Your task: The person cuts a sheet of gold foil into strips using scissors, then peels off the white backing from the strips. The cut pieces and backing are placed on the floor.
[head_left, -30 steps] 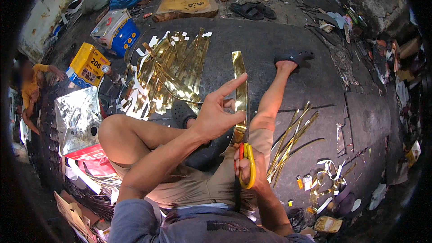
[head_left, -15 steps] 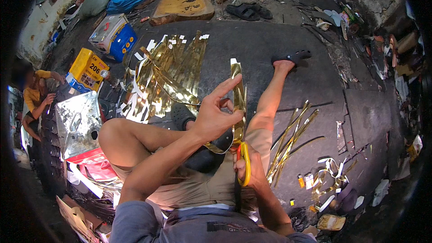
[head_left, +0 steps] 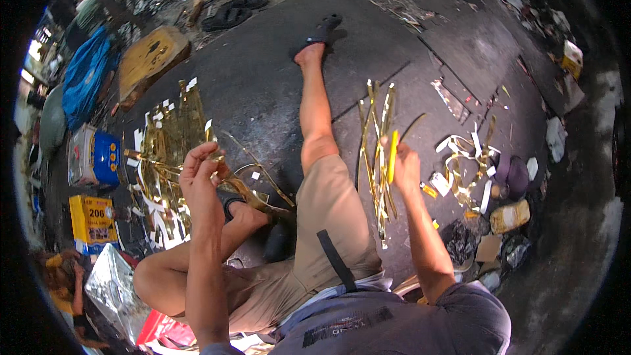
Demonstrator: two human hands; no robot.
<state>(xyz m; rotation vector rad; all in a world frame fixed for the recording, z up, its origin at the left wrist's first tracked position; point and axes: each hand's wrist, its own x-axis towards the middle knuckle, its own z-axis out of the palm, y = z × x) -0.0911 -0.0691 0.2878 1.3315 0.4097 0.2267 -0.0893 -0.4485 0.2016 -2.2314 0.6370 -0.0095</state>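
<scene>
My left hand (head_left: pixel 200 169) is raised above my bent leg, fingers closed on a shiny gold strip (head_left: pixel 242 189) that trails down toward my knee. Out to the right, my right hand (head_left: pixel 405 165) grips scissors with yellow handles (head_left: pixel 393 156); their blades are hard to make out. That hand is over a small bunch of thin gold strips (head_left: pixel 381 210) lying beside my outstretched leg. To the left, a fanned pile of wider gold strips (head_left: pixel 172 138) with white ends lies on the dark mat.
Left are a blue tin (head_left: pixel 98 156), a yellow box (head_left: pixel 92 220), a metal can (head_left: pixel 115 286) and a wooden slab (head_left: pixel 154 59). White and gold scraps (head_left: pixel 460 164) lie at right, near a black plastic bag (head_left: pixel 460 240). Another person (head_left: pixel 66 283) sits at the lower left.
My view has turned right. My hands have moved apart: the right has carried the scissors away from the held strip to the thin bunch, while the left keeps a gold strip.
</scene>
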